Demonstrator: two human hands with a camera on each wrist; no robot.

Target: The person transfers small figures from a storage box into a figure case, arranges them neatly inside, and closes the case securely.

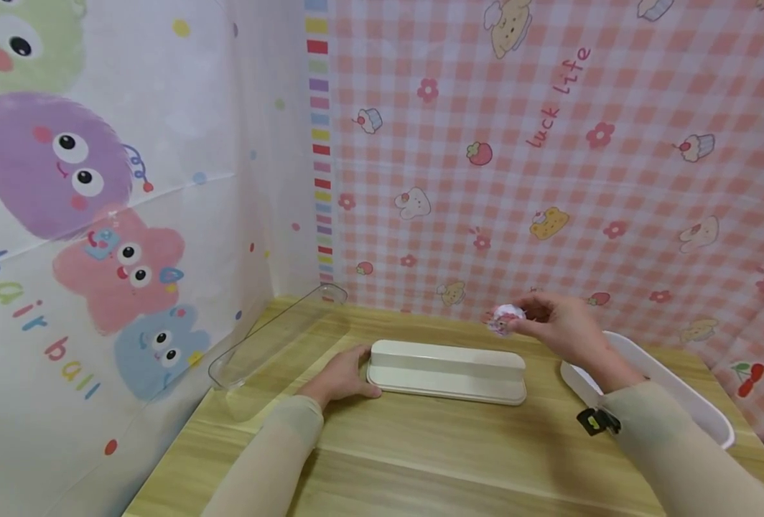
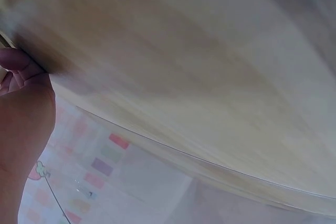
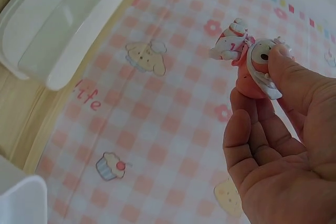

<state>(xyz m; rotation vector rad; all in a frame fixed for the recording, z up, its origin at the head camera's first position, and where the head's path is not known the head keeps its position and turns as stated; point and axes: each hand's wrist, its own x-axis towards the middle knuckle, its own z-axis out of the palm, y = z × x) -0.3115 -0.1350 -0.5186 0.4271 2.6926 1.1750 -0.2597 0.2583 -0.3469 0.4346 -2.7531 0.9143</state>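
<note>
My right hand (image 1: 566,327) pinches a small pink-and-white figurine (image 1: 505,319) between thumb and fingers, raised above the table's back part. In the right wrist view the figurine (image 3: 254,66) shows a white head with a dark eye and a pink body. My left hand (image 1: 343,373) grips the left end of a long cream stepped stand (image 1: 446,384), its thumb at the front corner. That stand lies on the wooden table, its higher step at the back. The left wrist view catches only part of the left hand (image 2: 26,103) at the frame's edge.
On the left a long clear plastic cover (image 1: 278,337) lies slanting near the wall cloth. A white open bin (image 1: 673,398) stands at the right, partly behind the right forearm. Pink checked cloth (image 1: 446,158) hangs behind the wooden table (image 1: 408,459).
</note>
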